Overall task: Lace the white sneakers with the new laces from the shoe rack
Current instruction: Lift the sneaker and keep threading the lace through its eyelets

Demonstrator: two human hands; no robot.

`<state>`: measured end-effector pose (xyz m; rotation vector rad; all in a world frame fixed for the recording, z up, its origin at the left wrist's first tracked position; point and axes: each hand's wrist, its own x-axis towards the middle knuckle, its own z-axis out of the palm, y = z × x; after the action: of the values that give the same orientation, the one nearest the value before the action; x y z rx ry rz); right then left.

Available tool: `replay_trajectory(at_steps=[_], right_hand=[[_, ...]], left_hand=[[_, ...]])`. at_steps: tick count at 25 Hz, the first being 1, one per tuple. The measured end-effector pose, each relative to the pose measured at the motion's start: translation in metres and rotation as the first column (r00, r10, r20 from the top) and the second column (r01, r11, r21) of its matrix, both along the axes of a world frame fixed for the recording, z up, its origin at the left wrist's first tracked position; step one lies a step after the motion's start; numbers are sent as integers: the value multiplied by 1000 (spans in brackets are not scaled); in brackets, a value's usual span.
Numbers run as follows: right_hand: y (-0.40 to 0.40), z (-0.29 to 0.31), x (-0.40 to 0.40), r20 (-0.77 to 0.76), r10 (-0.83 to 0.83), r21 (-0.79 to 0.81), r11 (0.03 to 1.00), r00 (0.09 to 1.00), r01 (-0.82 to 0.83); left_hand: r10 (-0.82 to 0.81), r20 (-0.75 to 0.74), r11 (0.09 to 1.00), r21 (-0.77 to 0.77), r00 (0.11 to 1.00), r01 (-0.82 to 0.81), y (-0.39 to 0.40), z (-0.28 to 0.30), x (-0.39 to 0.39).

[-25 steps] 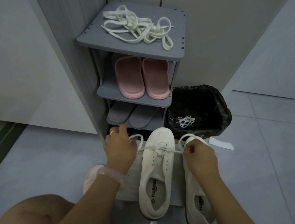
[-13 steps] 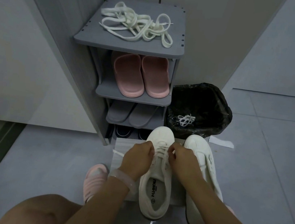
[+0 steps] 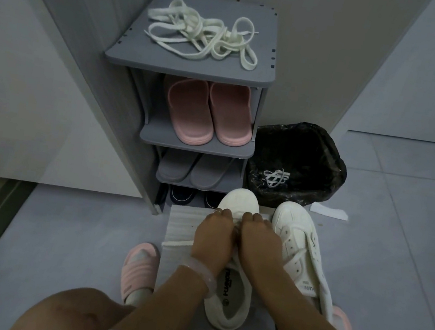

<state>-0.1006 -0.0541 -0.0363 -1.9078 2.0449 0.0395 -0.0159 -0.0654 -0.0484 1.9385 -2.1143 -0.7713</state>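
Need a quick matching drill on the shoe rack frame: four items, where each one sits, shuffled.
Items:
1. loose white laces
2. pink slippers
3. grey slippers
4. small lace bundle

Places:
A. black bin bag
B. top shelf of the rack
C. third shelf down
D. second shelf down

Pairs: 1-B, 2-D, 3-C, 4-A
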Motion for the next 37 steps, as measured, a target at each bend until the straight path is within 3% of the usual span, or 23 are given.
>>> replay_trajectory(at_steps=[5,7,8,10,13,17,19,22,25,27,29,31,32,33,35,37], right_hand=[[-2,1,-9,164,-108,-13,994,980,112],[-3,0,-14,213,-121,-18,992,970,128],[-2,0,-15,213,-120,-17,992,970,126],[0,-2,-18,200,-119,5,993,973,120],[3,-6,-20,199,-108,74,993,974,95],[7,-13,-24,374,-250,172,965,893,198],[8,-12,-26,421,-305,187,951,854,247],[8,-11,-24,334,-193,137,978,923,155],[10,-12,-16,296,-24,-41,998,955,38],[11,-14,-12,490,-64,-89,988,869,123],[8,-14,-10,677,-201,22,967,708,253],[6,-15,-15,706,-313,125,938,635,324],[4,-16,-19,674,-327,131,935,662,329],[3,-15,-23,619,-321,120,940,717,318],[0,-14,-31,438,-267,76,962,858,261],[-1,-9,-35,220,-193,29,981,956,191]], left_hand=[[122,-366,981,185,922,-57,-13,2,5],[263,-272,939,292,926,-181,-20,7,11],[219,-147,937,308,964,-166,-21,6,17],[266,-184,898,405,946,-174,-21,2,28],[372,-260,882,398,891,-252,-14,5,33],[423,-434,841,516,795,-166,-11,5,35],[404,-446,847,511,799,-143,-9,4,37],[354,-445,856,509,823,-93,-8,3,41],[278,-458,897,439,844,-57,-6,0,44],[335,-487,889,447,807,-99,-7,-3,42],[480,-527,826,542,701,-159,-7,2,38],[529,-568,803,574,630,-157,-7,4,34],[498,-558,823,545,663,-160,-6,5,34],[426,-493,863,473,758,-177,-7,4,36],[207,-177,961,220,962,-166,-9,-1,45],[182,9,980,82,983,-182,-9,-1,51]])
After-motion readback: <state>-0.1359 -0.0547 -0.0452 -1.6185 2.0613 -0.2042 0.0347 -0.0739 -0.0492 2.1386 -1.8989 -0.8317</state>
